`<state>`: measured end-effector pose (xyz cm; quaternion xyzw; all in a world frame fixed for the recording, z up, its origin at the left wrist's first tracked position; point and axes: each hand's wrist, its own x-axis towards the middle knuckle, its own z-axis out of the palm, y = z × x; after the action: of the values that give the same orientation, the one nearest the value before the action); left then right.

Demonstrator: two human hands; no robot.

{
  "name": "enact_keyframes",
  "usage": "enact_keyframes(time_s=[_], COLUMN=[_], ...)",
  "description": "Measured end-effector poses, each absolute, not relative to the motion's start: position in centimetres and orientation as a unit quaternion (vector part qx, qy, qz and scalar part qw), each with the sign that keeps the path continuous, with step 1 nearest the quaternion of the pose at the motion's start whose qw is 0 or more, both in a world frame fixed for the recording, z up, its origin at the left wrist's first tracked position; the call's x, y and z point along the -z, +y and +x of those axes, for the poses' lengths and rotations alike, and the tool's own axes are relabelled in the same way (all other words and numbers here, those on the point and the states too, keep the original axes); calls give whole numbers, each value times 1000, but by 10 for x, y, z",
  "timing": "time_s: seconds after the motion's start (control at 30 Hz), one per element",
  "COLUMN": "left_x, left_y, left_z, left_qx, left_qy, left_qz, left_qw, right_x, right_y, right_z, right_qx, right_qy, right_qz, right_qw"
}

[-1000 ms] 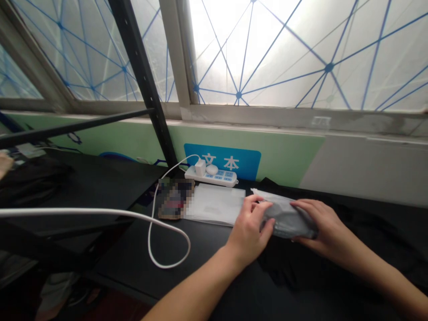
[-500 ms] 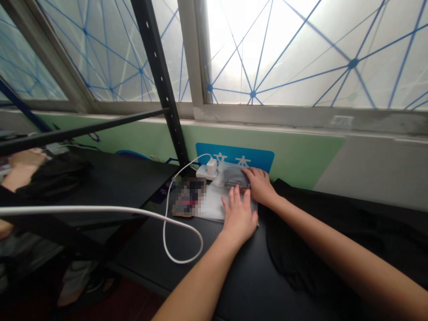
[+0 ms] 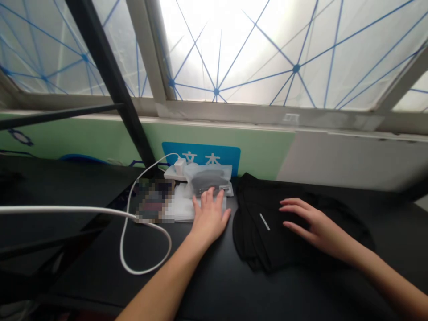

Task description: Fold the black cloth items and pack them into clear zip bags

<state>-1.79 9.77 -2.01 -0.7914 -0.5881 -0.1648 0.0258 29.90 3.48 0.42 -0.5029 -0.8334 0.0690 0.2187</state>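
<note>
My left hand (image 3: pixel 210 217) lies flat with its fingertips on a clear plastic bag (image 3: pixel 207 173) holding a grey folded item. The bag sits on top of a flat white packet (image 3: pixel 182 209). My right hand (image 3: pixel 312 224) rests with fingers apart on a folded black garment (image 3: pixel 264 227), which has small white lettering. Neither hand grips anything. A pixelated, blurred object (image 3: pixel 154 200) lies to the left of the white packet, and I cannot tell what it is.
A white power strip (image 3: pixel 173 173) with a plugged-in charger stands behind the bag against the wall. A white cable (image 3: pixel 125 240) loops across the black table (image 3: pixel 200 278). A black metal shelf upright (image 3: pixel 110 89) rises at the left, in front of the window.
The grey bag has moved from between my hands onto the white packet. My right hand has left it and gone right onto the black garment. The whole view has shifted.
</note>
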Motion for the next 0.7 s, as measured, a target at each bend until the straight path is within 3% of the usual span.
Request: enact_keyframes(time_s=[0.23,0.43,0.7], left_x=[10,-5,1], left_y=[86,47,37], left_z=[0,37,43], left_qx=[233,177,109], left_qy=[-480,-226,-237], left_qz=[-845,-952,-949], left_qw=[35,-105,-177], right_x=[19,20,20], right_y=[-34,-29,-32], right_z=[345,344,353], right_qx=[-37,17,45], right_qy=[-824,-848,-837], right_qz=[-537,-494,-477], right_qw=[174,190,263])
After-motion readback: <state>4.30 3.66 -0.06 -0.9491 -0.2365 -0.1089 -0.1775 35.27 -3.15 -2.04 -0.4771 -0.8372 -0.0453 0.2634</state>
